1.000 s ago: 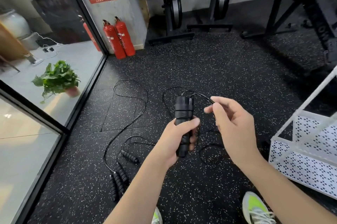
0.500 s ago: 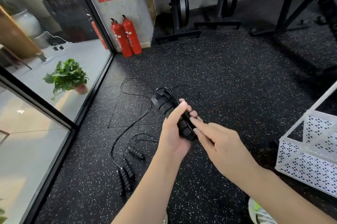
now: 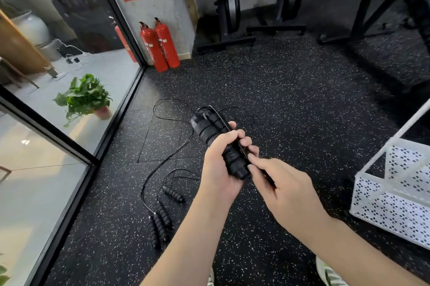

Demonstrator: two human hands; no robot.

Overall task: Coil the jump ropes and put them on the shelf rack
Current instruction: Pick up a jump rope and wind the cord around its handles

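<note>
My left hand (image 3: pixel 221 164) grips a pair of black jump rope handles (image 3: pixel 209 129), tilted up to the left, with thin black cord lying along them. My right hand (image 3: pixel 279 188) pinches that cord against the lower end of the handles. More jump ropes lie on the speckled floor to the left: several ribbed black handles (image 3: pixel 160 220) in a cluster, and their black cord (image 3: pixel 162 153) looping away toward the glass wall. The white perforated shelf rack (image 3: pixel 393 206) stands at the right edge.
A glass wall with a black frame (image 3: pixel 93 162) runs along the left, a potted plant (image 3: pixel 86 97) behind it. Two red fire extinguishers (image 3: pixel 160 45) stand in the corner. Black gym stands (image 3: pixel 228 13) line the far wall. My shoe (image 3: pixel 328 271) shows at the bottom.
My right hand came from holding the cord out in the air down to the handles' lower end. My left hand tilted the upright handles to the left. The loose loop is drawn in.
</note>
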